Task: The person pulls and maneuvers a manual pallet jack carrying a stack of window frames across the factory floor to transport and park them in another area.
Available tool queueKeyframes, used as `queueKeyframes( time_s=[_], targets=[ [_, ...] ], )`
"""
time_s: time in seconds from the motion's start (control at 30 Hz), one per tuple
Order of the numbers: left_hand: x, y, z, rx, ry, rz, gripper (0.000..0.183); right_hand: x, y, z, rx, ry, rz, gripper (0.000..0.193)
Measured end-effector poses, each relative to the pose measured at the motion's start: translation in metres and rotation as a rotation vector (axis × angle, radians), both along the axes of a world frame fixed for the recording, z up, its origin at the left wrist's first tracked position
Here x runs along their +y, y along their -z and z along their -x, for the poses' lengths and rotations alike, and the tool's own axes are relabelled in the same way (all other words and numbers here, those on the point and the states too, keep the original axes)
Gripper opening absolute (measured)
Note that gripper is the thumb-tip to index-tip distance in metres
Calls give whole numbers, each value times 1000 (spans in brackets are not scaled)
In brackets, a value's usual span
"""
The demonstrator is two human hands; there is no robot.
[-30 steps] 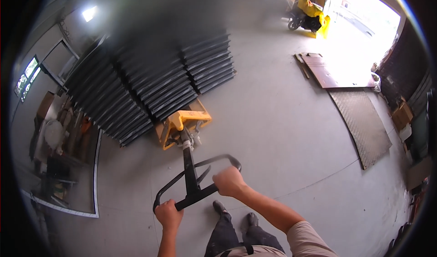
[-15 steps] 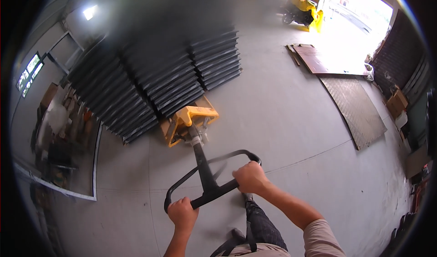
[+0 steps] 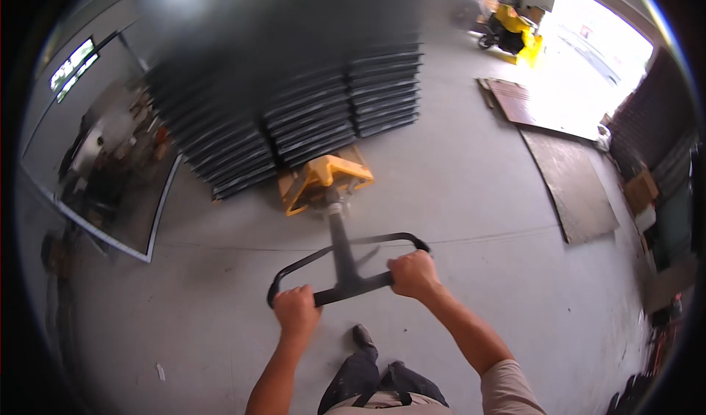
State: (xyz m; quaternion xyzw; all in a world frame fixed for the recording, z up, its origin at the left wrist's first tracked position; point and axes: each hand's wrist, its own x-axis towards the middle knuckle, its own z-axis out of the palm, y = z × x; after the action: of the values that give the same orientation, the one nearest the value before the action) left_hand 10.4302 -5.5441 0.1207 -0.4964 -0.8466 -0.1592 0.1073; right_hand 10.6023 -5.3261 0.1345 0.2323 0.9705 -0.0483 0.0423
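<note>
Both my hands grip the crossbar of a black pallet jack handle (image 3: 346,268). My left hand (image 3: 297,309) is wrapped round the bar's left end, and my right hand (image 3: 413,274) round its right end. From the handle a shaft runs forward to the yellow body of the pallet jack (image 3: 327,172). Right behind that body stands a tall load of dark grey ribbed panels (image 3: 309,113), stacked in several columns. The jack's forks are hidden beneath the load. A blurred dark patch covers the upper part of the stack.
Flat boards (image 3: 570,183) lie on the floor at the right, leading toward a bright doorway (image 3: 596,54). A yellow-covered motorbike (image 3: 507,32) stands near it. At the left a white-edged frame (image 3: 163,209) borders assorted clutter. Boxes (image 3: 640,189) line the right wall.
The handle has swung to a more level position, and my hands have moved with it. The jack and stack now appear further right and higher in view. My feet have shifted.
</note>
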Motion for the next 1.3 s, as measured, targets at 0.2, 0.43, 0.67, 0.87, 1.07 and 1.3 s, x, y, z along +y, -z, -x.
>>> queueKeyframes(
  time_s=[0.2,0.43,0.67,0.87,1.07,1.3],
  targets=[
    [-49,43,25,168,-140,55,17,-45,44,28,88,4,41,16],
    [-18,-32,15,68,-114,414,31,-36,10,37,110,11,-10,15],
    [-44,-16,58,129,-166,206,24,-55,-19,56,79,67,61,36],
    [-36,-40,46,73,-20,171,22,-59,-44,25,145,113,59,24],
    [-51,-34,61,42,3,197,20,-65,-15,46,125,55,47,11],
    [-50,-38,58,70,-71,169,20,-67,-19,46,207,4,83,8]
  ],
)
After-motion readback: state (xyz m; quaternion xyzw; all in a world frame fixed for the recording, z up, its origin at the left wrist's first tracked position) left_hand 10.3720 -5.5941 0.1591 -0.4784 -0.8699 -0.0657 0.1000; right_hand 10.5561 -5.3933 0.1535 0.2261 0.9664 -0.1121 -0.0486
